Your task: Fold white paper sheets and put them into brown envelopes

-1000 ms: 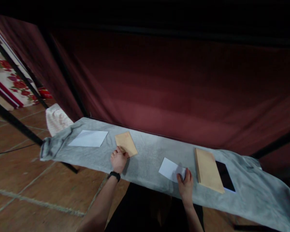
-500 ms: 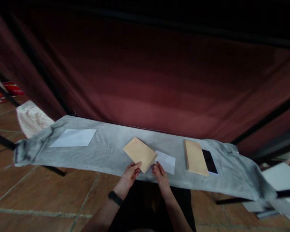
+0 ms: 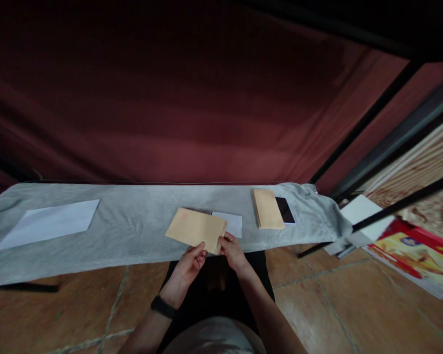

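A tan envelope (image 3: 195, 227) is held tilted above the grey cloth. My left hand (image 3: 192, 261) pinches its lower edge between thumb and fingers. At its right end, my right hand (image 3: 232, 250) has its fingers closed on the envelope's edge. Just behind that end, a small white paper (image 3: 232, 223) lies on the cloth, partly covered by the envelope. Farther right rests a stack of tan envelopes (image 3: 268, 210), beside a dark-screened phone or tablet (image 3: 285, 210) that it partly overlaps. A large white sheet (image 3: 51, 223) lies at the left.
The grey cloth (image 3: 133, 246) covers a long narrow surface. A dark red curtain (image 3: 170, 132) hangs behind it. On the right are dark metal bars (image 3: 376, 108), a white box (image 3: 363, 214) and a red and yellow package (image 3: 421, 255) low by the tiled floor (image 3: 299, 305).
The view has swung to the right. My right hand has come onto the envelope's right end, where it was just beside it before. The envelope is turned closer to level.
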Motion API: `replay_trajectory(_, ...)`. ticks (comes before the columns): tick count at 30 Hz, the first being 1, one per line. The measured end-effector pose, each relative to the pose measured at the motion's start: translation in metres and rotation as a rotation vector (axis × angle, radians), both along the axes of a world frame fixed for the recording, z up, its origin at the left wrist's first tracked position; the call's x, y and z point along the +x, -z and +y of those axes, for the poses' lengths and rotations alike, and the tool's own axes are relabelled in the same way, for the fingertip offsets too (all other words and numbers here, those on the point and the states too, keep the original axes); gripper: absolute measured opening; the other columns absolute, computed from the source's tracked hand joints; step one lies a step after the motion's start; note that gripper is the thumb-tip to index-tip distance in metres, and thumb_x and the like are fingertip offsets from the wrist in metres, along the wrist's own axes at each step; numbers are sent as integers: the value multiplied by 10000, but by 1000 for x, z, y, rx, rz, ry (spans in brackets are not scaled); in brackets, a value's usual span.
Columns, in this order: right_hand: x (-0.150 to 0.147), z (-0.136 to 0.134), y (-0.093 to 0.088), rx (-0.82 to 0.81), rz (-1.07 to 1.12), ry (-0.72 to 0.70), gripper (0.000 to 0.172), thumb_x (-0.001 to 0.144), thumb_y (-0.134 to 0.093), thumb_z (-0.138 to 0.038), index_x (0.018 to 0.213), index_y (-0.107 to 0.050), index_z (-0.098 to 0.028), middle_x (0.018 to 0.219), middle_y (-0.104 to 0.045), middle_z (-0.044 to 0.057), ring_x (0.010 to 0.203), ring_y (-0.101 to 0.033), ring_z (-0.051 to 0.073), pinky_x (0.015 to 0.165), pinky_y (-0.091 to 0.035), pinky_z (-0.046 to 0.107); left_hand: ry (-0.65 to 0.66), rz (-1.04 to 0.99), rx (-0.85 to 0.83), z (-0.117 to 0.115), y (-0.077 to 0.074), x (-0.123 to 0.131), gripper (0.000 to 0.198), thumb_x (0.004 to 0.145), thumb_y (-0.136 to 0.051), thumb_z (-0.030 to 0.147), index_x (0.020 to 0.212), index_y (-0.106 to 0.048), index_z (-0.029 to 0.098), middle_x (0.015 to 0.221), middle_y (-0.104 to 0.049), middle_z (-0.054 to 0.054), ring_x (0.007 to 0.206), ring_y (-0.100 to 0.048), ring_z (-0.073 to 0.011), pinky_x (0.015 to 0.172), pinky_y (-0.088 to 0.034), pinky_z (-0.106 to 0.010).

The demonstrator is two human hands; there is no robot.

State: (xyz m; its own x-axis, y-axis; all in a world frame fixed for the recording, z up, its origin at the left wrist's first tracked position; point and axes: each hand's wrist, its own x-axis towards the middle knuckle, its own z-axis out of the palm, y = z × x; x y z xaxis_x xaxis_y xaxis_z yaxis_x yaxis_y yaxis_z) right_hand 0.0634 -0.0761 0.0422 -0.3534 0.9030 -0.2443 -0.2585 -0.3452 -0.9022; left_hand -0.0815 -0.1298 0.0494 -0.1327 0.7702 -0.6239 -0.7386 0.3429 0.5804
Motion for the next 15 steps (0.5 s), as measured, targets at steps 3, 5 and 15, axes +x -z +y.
replay_trajectory(3,6,8,5,164,-200,51,284,744,-682,-459,872,-693,-206,771,-718,2,736,-660,191,739,-536,316,185,202,9,-15,3,12,266,757,-822,345,796,-653,144,668,-688,-34,583,-656,-116,509,-491,-182)
replay_trajectory(5,14,13,7,315,-384,99,187,780,-625,-379,853,-689,-219,799,-717,-4,764,-642,185,765,-521,304,349,495,82,-24,2,15,346,798,-745,482,847,-682,146,748,-722,-86,658,-696,-186,573,-547,-273)
replay_trajectory(15,56,8,4,426,-360,17,197,858,-557,-339,955,-655,-199,817,-672,-4,775,-616,166,722,-512,263,698,2104,823,27,-32,-18,1101,714,-805,416,1606,-184,237,1690,-77,-203,1547,-112,-413,1197,-114,-677)
